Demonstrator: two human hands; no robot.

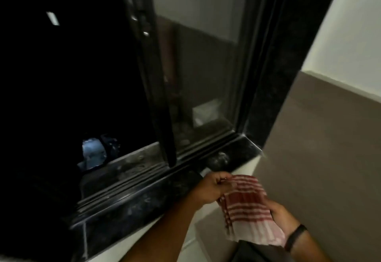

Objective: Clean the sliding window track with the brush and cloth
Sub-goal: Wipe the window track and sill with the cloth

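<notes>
Your red-and-white striped cloth [245, 206] sits between both hands, just in front of the sill's right end and below its edge, not touching the track. It hangs folded, w/ the lower part draping toward your lap.

Your left hand [214, 187] is curled tight, fingers pinching the cloth's upper-left edge. Your right hand [282, 216] is under/behind the cloth's right side, fingers closed on it as far as shows; most fingertips are hidden by the fabric. A black band [295, 237] sits on that wrist.

The dusty dark sliding window track [132, 171] runs diagonally just beyond your left hand, w/ grey grime along the rails. The polished black stone sill [233, 154] lies in front of it, w/ a pale dusty smudge near the right end.

The black vertical sash frame [162, 105] stands on the track approx. mid-way, splitting it. Left of it the opening is dark; right of it the glass pane [202, 76] is shut and reflective. A brown tiled wall [321, 148] is on the right, white above.
</notes>
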